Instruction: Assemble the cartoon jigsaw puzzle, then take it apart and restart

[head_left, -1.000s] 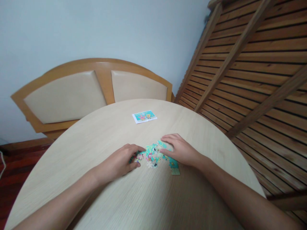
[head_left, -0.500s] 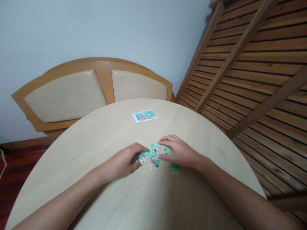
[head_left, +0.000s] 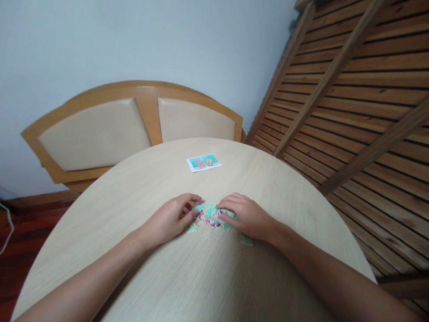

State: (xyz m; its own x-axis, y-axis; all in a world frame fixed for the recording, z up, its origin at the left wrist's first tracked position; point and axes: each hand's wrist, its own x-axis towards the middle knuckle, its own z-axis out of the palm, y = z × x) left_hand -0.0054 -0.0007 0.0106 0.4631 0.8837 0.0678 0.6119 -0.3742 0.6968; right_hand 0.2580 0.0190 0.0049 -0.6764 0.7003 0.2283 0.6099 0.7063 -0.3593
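Observation:
A loose heap of small jigsaw puzzle pieces [head_left: 212, 217], mostly turquoise with pink, white and dark bits, lies on the pale round table [head_left: 161, 277]. At the heap's left side my left hand [head_left: 172, 219] curves around the pieces, thumb and fingers apart. My right hand [head_left: 250, 215] arches over the right side, its thumb spread from the fingers; both touch or nearly touch pieces. Some pieces are hidden under the palms. One greenish piece [head_left: 247, 240] sticks out below my right hand. Individual pieces are too small and blurred to tell apart.
Farther back on the table lies a picture card [head_left: 203, 163] with pink and yellow cartoon figures on turquoise. Behind the table stands a wooden bench back [head_left: 152, 114] with cream padding. A slatted wooden panel [head_left: 351, 112] leans at the right.
My left hand has shifted slightly up and left, its fingers opening wider. My right hand has moved a little. The pieces between them have been rearranged, some now lying below the left thumb.

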